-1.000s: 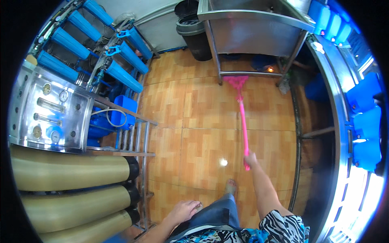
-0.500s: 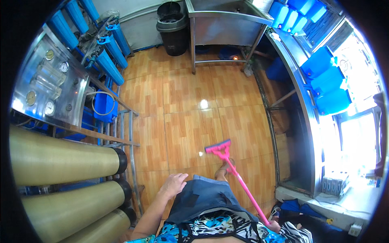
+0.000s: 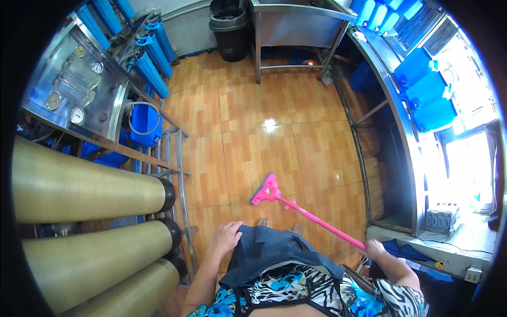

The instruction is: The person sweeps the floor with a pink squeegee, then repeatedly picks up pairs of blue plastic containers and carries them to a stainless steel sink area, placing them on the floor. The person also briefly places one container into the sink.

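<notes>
My right hand point(image 3: 375, 250) is closed around the upper end of a pink floor mop point(image 3: 322, 223). The handle slants left and away from me, down to a flat pink head point(image 3: 266, 189) with a dark grey strip along its far left edge. That head is at the wood-patterned tile floor point(image 3: 259, 153), just ahead of my feet. My left hand point(image 3: 227, 236) is beside the edge of my dark grey garment point(image 3: 264, 248), its fingers loosely bent and nothing visible in them. Whether it touches the cloth is hard to tell.
Large tan cylinders point(image 3: 90, 185) with black ends and a metal frame point(image 3: 185, 211) line the left, below a steel gauge panel point(image 3: 74, 90). A black bin point(image 3: 232, 39) and a steel sink point(image 3: 301, 31) stand ahead. Blue containers point(image 3: 422, 95) sit on the right counter.
The mop head has swung left and turned, and its handle now lies flatter. My right hand has moved up and outward with it. My left hand has shifted slightly.
</notes>
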The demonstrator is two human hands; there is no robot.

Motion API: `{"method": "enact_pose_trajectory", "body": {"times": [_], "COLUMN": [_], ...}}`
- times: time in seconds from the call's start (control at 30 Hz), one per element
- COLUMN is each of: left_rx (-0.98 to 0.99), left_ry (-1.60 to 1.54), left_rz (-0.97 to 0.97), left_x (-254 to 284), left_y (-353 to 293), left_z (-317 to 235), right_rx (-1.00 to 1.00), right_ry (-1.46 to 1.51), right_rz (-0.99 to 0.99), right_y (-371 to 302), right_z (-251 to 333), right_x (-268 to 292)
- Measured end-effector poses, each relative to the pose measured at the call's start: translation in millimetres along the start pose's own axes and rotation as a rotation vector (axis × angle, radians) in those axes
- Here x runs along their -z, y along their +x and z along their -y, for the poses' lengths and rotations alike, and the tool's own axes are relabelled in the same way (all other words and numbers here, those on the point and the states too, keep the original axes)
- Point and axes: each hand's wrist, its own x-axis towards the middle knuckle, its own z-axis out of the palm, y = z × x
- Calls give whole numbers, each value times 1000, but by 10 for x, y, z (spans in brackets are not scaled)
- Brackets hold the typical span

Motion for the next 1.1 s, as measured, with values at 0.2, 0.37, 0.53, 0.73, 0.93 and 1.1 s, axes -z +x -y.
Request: {"method": "enact_pose_trajectory", "body": {"times": [0.2, 0.37, 0.53, 0.73, 0.93, 1.1], "left_rx": [-8, 11, -46, -202, -309, -326], "left_ry": [17, 38, 73, 114, 111, 115], "left_rz": [-61, -52, -1, 65, 114, 169], "left_x": [-76, -120, -223, -445, -579, -653], "left_y": [-317, -295, -108, 257, 556, 666], "left_z": [-103, -445, -803, -1069, -1436, -1635], "right_rx": [260, 394, 220, -95, -525, -625], "right_ry": [-146, 52, 206, 245, 247, 553], "right_rz": [41, 117, 65, 106, 49, 20], "right_y": [1580, 1959, 1906, 808, -1148, -1494], "right_z": [1602, 3289, 3104, 646, -793, -812], "right_x": [286, 8, -214, -829, -1817, -2064]}}
